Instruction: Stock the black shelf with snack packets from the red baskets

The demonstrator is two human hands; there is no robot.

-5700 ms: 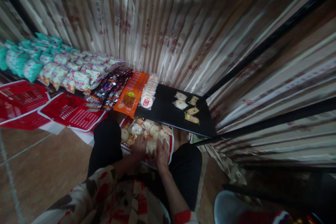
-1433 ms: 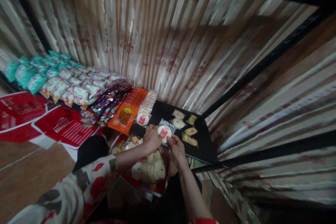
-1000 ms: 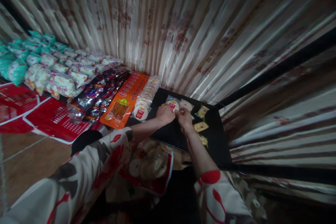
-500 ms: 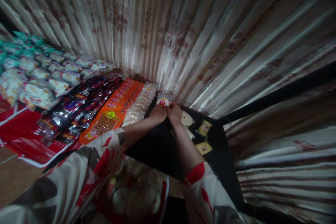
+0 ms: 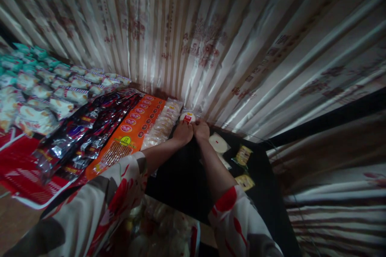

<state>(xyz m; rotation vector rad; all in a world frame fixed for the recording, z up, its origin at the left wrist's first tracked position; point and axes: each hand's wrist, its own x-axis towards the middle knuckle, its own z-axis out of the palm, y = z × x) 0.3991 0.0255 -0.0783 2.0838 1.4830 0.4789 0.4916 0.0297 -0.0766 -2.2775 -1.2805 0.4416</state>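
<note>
Round white cracker pack (image 5: pixel 187 117): middle of the frame, at the back of the black shelf (image 5: pixel 183 174), close to the striped curtain (image 5: pixel 196 72).
Left hand (image 5: pixel 183 131): fingers pinch the pack's near edge.
Right hand (image 5: pixel 201 129): grip is small too, on its lower right corner.
Wrapped cracker row (image 5: pixel 163 124): just left of the pack.
Oops risk: pushing too far could slide the pack off the back; the right arm could bump the flat white discs (image 5: pixel 218 143).
</note>
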